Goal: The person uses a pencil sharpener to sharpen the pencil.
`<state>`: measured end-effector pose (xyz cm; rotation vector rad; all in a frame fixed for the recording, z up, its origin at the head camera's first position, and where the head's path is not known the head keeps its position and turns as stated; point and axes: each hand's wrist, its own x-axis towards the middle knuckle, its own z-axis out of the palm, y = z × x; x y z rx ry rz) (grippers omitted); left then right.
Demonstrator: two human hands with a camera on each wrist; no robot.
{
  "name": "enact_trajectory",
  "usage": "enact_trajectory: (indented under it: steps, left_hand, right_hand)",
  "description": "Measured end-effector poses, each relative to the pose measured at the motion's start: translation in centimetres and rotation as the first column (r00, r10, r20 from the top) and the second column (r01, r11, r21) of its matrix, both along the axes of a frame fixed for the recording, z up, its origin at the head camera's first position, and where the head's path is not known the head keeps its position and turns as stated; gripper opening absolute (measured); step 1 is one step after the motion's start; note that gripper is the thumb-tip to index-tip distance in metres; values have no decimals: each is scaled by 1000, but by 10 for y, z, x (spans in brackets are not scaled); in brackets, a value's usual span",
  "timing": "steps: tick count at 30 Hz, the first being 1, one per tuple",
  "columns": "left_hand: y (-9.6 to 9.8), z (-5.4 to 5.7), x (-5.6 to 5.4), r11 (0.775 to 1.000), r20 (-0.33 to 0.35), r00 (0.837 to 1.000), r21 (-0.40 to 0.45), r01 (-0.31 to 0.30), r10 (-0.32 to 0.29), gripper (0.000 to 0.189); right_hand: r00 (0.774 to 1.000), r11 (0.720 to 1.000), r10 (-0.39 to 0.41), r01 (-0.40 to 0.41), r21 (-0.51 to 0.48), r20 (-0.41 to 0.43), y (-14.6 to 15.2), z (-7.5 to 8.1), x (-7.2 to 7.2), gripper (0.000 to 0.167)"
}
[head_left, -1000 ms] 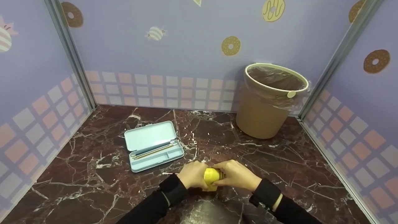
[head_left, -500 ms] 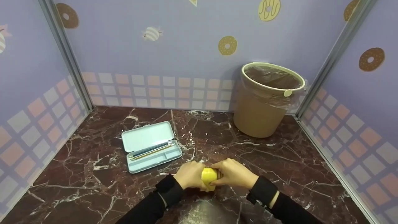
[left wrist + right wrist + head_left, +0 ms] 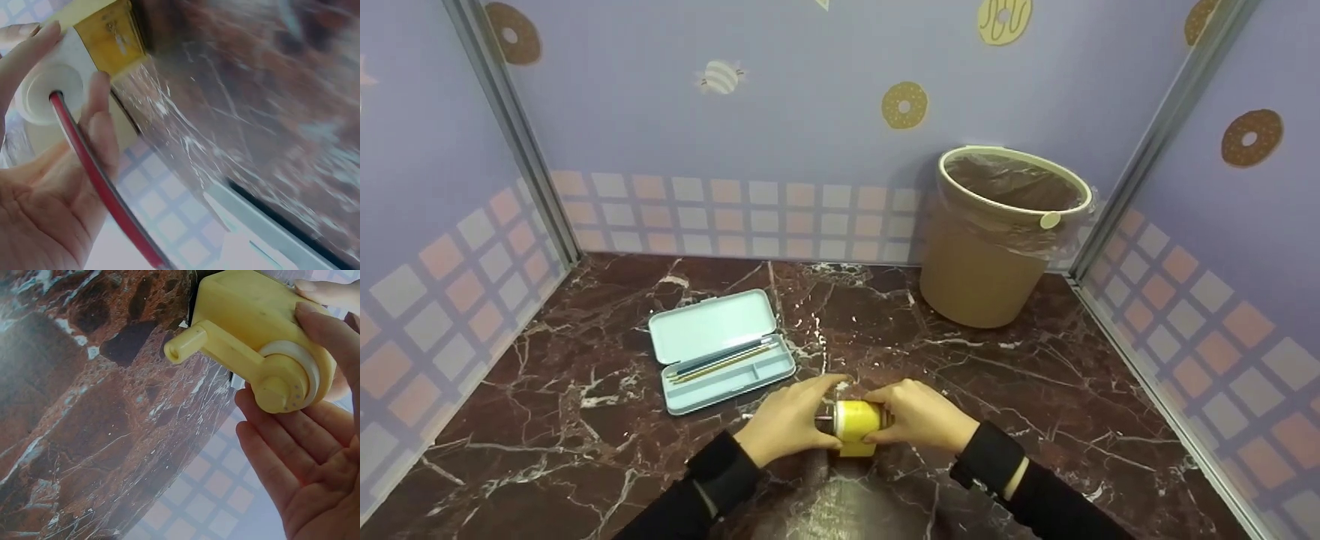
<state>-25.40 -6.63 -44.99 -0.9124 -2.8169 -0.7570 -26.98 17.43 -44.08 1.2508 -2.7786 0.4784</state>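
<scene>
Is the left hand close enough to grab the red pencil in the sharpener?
Probably yes: the red pencil pokes out of the yellow sharpener toward the left hand, with nothing visible between.

The left forearm [image 3: 669,510] and right forearm [image 3: 1061,499] converged forward. The left hand [image 3: 784,421] stood with thumb and fingers spread; the right hand [image 3: 928,416] gripped between thumb and fingers.

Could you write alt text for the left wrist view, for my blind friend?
A red striped pencil sticks into the pale round front of a yellow sharpener, the left hand open around it. A marbled tabletop and checked wall also show.
</scene>
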Motion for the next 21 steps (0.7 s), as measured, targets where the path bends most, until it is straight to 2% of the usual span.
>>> enact_trajectory:
  steps: [3, 11, 15, 21]
  left_hand:
    - [-15, 1, 3, 999, 14, 1000, 38, -8, 7, 81]
    - [-49, -3, 7, 994, -57, 998, 104, -26, 32, 29]
    - [-55, -6, 6, 993, -68, 997, 116, -29, 37, 19]
    - [-59, -9, 5, 993, -106, 994, 115, -21, 34, 13]
  right_hand:
    - [1000, 1000, -7, 7, 7, 8, 0, 0, 0, 37]
    - [999, 1000, -15, 15, -8, 30, 1, 3, 1, 35]
    - [1000, 1000, -17, 17, -4, 23, 1, 2, 1, 35]
    - [1000, 1000, 0, 0, 2, -3, 1, 0, 0, 34]
